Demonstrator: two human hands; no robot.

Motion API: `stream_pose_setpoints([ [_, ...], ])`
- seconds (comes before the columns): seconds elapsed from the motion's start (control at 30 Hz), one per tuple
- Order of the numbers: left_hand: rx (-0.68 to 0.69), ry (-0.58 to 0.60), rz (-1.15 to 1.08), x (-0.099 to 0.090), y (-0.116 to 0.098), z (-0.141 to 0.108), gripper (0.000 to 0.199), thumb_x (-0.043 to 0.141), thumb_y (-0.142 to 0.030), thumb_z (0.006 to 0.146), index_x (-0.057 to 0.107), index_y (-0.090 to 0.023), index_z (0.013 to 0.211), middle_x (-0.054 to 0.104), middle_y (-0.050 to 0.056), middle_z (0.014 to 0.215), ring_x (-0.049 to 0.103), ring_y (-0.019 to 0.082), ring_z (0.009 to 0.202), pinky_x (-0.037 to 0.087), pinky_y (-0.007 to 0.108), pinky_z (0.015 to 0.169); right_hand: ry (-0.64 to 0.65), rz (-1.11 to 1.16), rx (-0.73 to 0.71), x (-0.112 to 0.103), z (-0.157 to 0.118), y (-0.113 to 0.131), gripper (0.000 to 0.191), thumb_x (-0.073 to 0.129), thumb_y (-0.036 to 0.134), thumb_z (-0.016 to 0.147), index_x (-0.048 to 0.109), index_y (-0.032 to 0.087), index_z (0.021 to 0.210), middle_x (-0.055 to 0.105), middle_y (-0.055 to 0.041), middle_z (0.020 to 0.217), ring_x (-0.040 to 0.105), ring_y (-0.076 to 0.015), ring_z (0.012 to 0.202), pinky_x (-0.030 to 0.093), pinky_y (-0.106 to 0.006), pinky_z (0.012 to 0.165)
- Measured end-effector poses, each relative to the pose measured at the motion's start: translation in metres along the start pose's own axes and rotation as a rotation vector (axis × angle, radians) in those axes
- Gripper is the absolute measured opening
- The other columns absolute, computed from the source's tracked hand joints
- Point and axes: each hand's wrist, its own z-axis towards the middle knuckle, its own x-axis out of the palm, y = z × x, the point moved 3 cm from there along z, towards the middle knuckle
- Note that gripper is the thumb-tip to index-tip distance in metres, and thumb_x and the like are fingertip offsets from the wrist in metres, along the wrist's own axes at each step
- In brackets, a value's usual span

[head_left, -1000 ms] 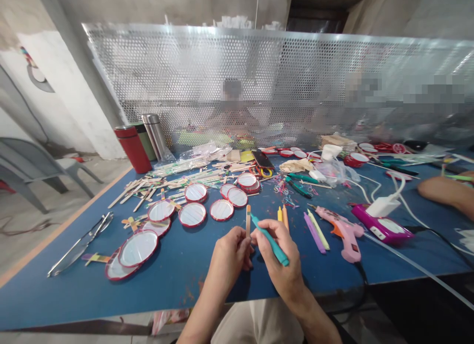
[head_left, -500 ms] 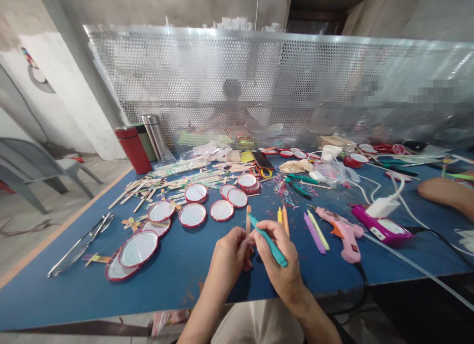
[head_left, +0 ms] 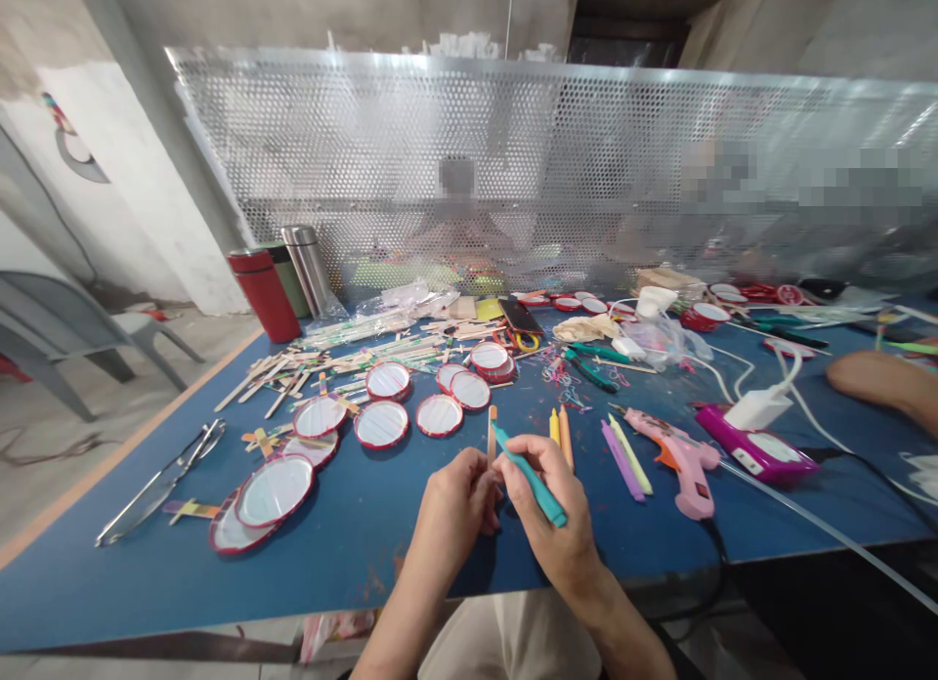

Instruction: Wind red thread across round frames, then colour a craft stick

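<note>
Wooden stick (head_left: 491, 436) stands upright, pinched in the left hand (head_left: 458, 509); the right hand (head_left: 546, 494) grips a teal pen (head_left: 533, 477), slanting up, its far end just beside the stick

The teal marker (head_left: 531, 477) has shifted left; its tip now sits just beside the craft stick (head_left: 490, 436).

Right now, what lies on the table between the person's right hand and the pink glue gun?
In the head view, a purple stick and a pale green stick lie side by side between the right hand and the pink glue gun.
</note>
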Motion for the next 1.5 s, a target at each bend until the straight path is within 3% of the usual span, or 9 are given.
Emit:
stream_pose_setpoints([
  [0.8, -0.012, -0.004, 0.016, 0.0005, 0.0039, 0.0001, 0.012, 0.041, -0.028, 0.082, 0.045, -0.023, 0.071, 0.054, -0.006, 0.047, 0.057, 0.014, 0.040, 0.043, 0.021, 0.041, 0.024, 0.011, 0.025, 0.0006, -0.0017, -0.0029, 0.007, 0.052, 0.022, 0.090, 0.054, 0.020, 0.096, 0.063, 0.0007, 0.078, 0.063, -0.0111, 0.066, 0.051, -0.019, 0.062],
  [1.0, -0.005, -0.005, 0.004, 0.0005, 0.0026, 0.0011, 0.015, 0.044, -0.028, 0.083, 0.043, -0.023, 0.068, 0.055, -0.006, 0.047, 0.057, 0.013, 0.039, 0.042, 0.019, 0.041, -0.091, 0.071, 0.089, -0.0030, -0.0035, -0.0067, 0.008, 0.051, 0.024, 0.091, 0.052, 0.021, 0.098, 0.064, 0.0007, 0.075, 0.065, -0.0125, 0.065, 0.053, -0.022, 0.062],
  [1.2, -0.016, -0.012, 0.001, 0.0005, 0.0017, 0.0002, 0.014, 0.043, -0.029, 0.082, 0.043, -0.023, 0.069, 0.053, -0.006, 0.049, 0.057, 0.013, 0.040, 0.043, 0.020, 0.040, -0.023, 0.044, 0.049, -0.0007, -0.0022, -0.0057, 0.010, 0.052, 0.024, 0.090, 0.054, 0.021, 0.099, 0.067, -0.0017, 0.083, 0.067, -0.0143, 0.073, 0.054, -0.023, 0.065],
  [1.5, 0.000, -0.010, 0.013, 0.0004, 0.0026, -0.0007, 0.015, 0.043, -0.030, 0.082, 0.043, -0.023, 0.069, 0.054, -0.006, 0.050, 0.057, 0.013, 0.040, 0.043, 0.020, 0.040, -0.012, 0.059, 0.063, -0.0010, -0.0047, -0.0076, 0.009, 0.052, 0.024, 0.090, 0.053, 0.022, 0.099, 0.066, 0.0006, 0.078, 0.066, -0.0127, 0.068, 0.053, -0.021, 0.062],
])
